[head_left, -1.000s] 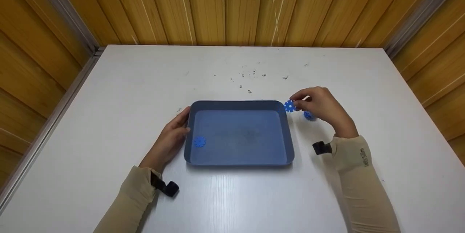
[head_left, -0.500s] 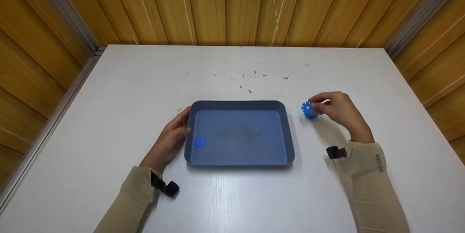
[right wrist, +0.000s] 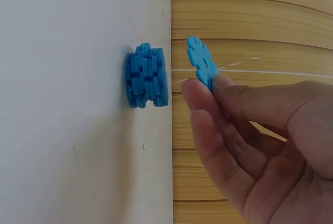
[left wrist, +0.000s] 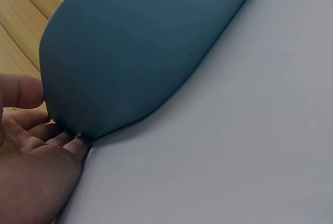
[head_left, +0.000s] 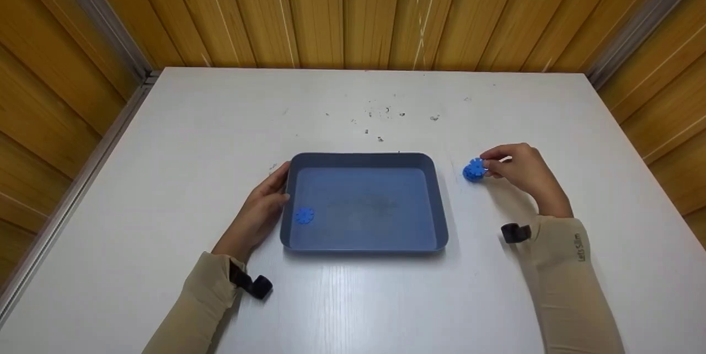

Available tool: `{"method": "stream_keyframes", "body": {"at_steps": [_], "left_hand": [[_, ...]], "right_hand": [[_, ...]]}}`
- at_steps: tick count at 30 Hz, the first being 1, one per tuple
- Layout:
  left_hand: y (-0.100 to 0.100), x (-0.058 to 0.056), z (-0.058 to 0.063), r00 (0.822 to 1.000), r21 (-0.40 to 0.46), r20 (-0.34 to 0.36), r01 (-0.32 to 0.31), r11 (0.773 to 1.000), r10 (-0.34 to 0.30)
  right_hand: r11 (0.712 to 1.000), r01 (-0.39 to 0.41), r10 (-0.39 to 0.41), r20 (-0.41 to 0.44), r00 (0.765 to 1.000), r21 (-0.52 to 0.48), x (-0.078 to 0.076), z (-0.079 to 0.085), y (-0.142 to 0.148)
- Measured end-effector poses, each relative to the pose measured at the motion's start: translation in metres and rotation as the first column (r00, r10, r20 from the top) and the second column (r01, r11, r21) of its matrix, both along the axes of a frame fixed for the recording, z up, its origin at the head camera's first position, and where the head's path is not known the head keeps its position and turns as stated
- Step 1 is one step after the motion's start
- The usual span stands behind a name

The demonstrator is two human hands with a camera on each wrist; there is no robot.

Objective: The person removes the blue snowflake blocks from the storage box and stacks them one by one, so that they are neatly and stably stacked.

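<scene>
In the head view, my right hand (head_left: 521, 169) pinches a thin blue notched plastic disc (head_left: 476, 166) by its edge, between thumb and forefinger. Below it on the table stands a short stack of matching blue discs (right wrist: 147, 78); the right wrist view shows a gap between the held disc and the stack. My left hand (head_left: 262, 202) grips the left side of a shallow blue-grey rectangular tray (head_left: 364, 252), thumb at the rim and fingers along the outer wall. Inside the tray, near its left side, one blue disc (head_left: 304, 215) lies flat.
A white table (head_left: 220, 117) with dark scuff marks carries the tray and the stack. Wood-look panels (head_left: 364, 12) stand behind it and at both sides. A black wrist mount (head_left: 515, 232) sits on each sleeve.
My right hand has moved right, away from the tray's far right corner to above the stack, still pinching a disc, which has tilted. The left hand and tray stay put.
</scene>
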State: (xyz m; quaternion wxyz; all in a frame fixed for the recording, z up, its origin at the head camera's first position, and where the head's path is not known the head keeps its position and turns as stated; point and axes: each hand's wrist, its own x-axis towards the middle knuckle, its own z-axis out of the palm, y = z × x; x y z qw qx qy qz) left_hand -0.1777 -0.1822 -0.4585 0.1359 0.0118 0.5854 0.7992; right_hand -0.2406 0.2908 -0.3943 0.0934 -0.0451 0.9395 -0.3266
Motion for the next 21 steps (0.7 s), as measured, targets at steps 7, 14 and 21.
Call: {"method": "stream_keyframes", "body": {"at_steps": [7, 14, 21], "left_hand": [[0.0004, 0.0001, 0.0, 1.0, -0.003, -0.004, 0.004, 1.0, -0.004], [0.0002, 0.0006, 0.0003, 1.0, 0.007, -0.002, 0.001, 1.0, -0.001], [0.0003, 0.0013, 0.0007, 1.0, 0.009, -0.001, 0.002, 1.0, -0.002]], "right_hand": [[1.0, 0.014, -0.014, 0.021, 1.0, 0.011, -0.0004, -0.0021, 0.002], [1.0, 0.017, -0.017, 0.028, 0.999, 0.003, -0.0009, -0.0034, 0.0034], [1.0, 0.02, -0.02, 0.037, 0.999, 0.008, -0.0012, -0.0048, 0.0041]]}}
